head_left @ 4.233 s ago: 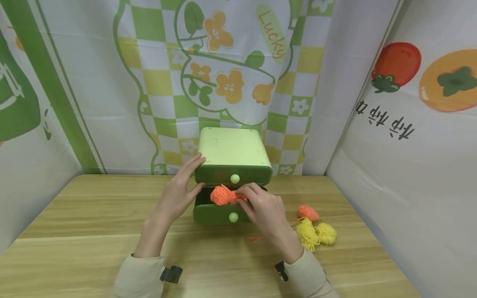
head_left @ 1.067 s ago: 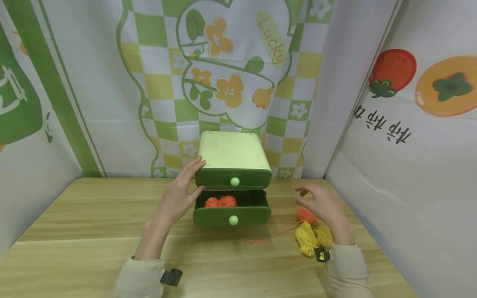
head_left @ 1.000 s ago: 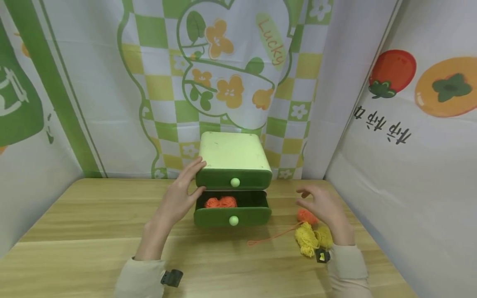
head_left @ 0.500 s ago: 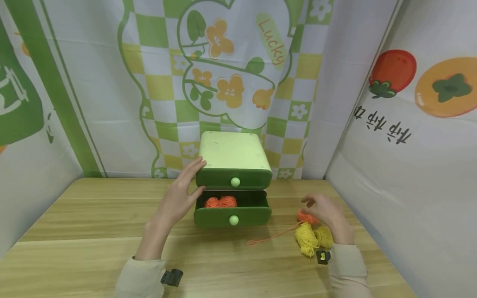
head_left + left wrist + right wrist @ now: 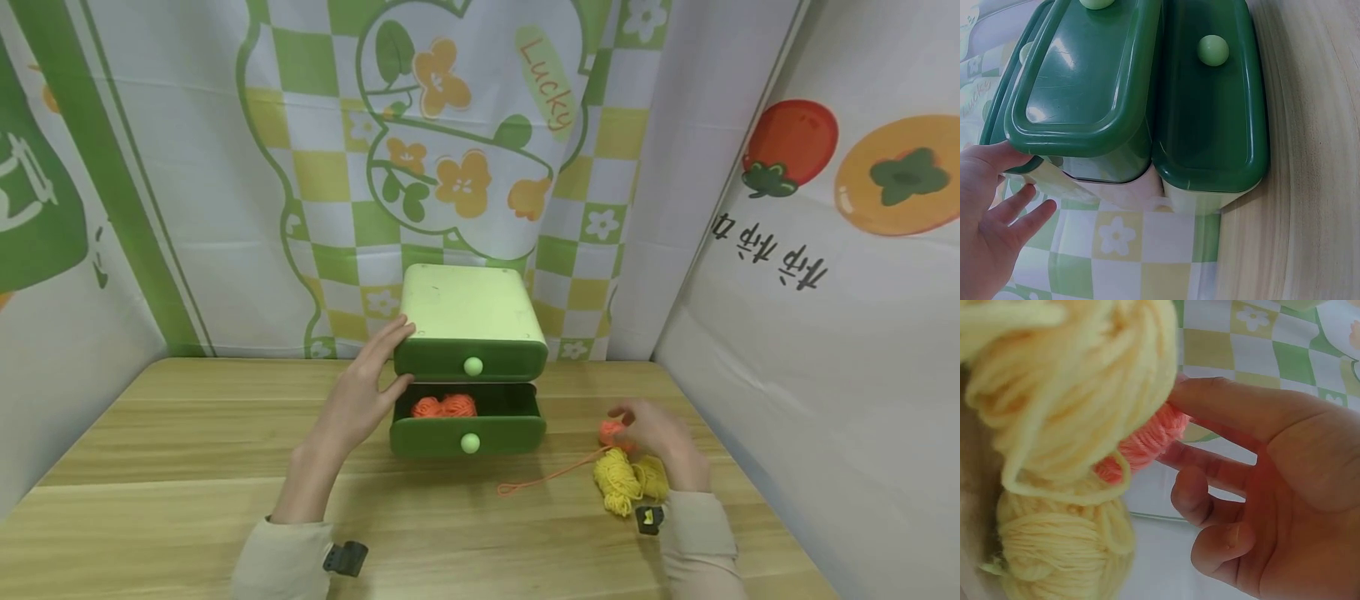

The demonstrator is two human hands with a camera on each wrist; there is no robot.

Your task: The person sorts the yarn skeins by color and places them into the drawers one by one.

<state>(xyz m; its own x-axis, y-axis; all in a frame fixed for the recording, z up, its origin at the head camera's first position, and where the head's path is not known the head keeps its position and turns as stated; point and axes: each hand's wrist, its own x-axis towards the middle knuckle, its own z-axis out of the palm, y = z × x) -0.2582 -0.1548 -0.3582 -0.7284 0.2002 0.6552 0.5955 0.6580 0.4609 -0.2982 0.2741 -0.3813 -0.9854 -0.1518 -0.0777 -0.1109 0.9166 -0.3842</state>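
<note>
A small chest of drawers (image 5: 472, 304) with a pale green top and dark green fronts stands at the back of the table. Its middle drawer (image 5: 420, 439) is pulled out and holds an orange skein of yarn (image 5: 453, 407). My left hand (image 5: 356, 408) rests against the chest's left side, thumb by the drawer edge in the left wrist view. On the right, my right hand (image 5: 660, 433) pinches a second orange skein (image 5: 1154, 437) between thumb and forefinger, the other fingers loosely curled. Its loose orange strand (image 5: 540, 479) trails left across the wood.
A yellow skein of yarn (image 5: 617, 482) lies just in front of the right hand, its other end partly under the wrist. The left wrist view shows the bottom drawer (image 5: 1210, 119) closed. A printed curtain (image 5: 337, 208) hangs close behind the chest.
My right hand first left an orange skein in the drawer and moved right. Over the last second it has come down onto the other orange skein. The left hand stays on the chest.
</note>
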